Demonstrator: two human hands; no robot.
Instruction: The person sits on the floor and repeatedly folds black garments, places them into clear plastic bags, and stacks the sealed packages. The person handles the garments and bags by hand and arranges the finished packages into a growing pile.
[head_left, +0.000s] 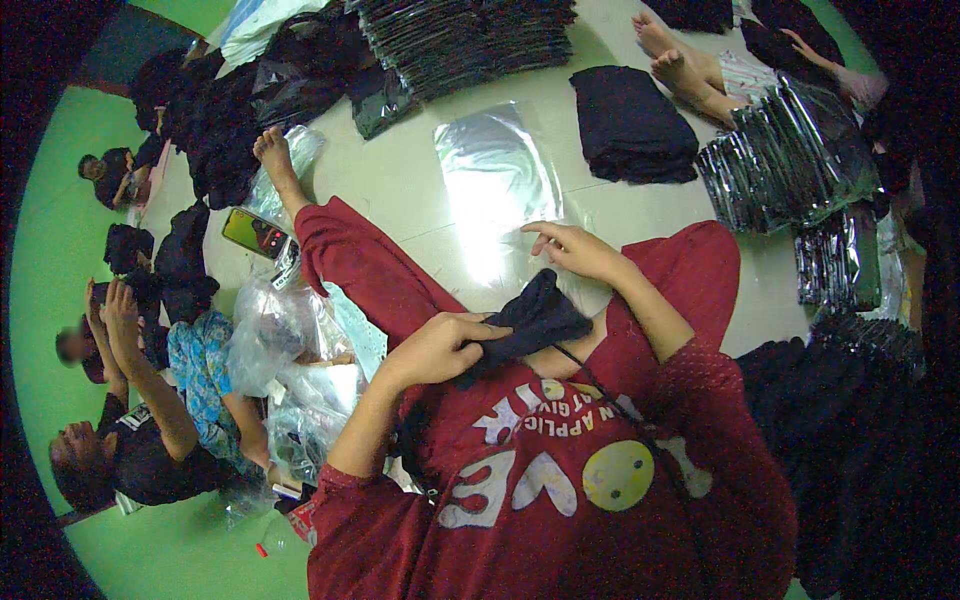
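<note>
My left hand (447,346) grips a small folded black cloth (543,316) above my lap, its thumb and fingers closed on one end. The cloth's exact kind does not show. My right hand (580,250) is raised just beyond the cloth, fingers stretched out and apart, holding nothing. Past it, clear flat plastic bags (497,165) lie on the pale floor between my legs, shining in the light. A folded black cloth pile (632,125) sits on the floor to their right.
Stacks of black items in clear bags stand at the far side (470,45) and right (780,155). Loose plastic bags (270,330) and a phone (254,232) are at my left. Black cloth heaps (830,430) lie right. Other people sit left and far right.
</note>
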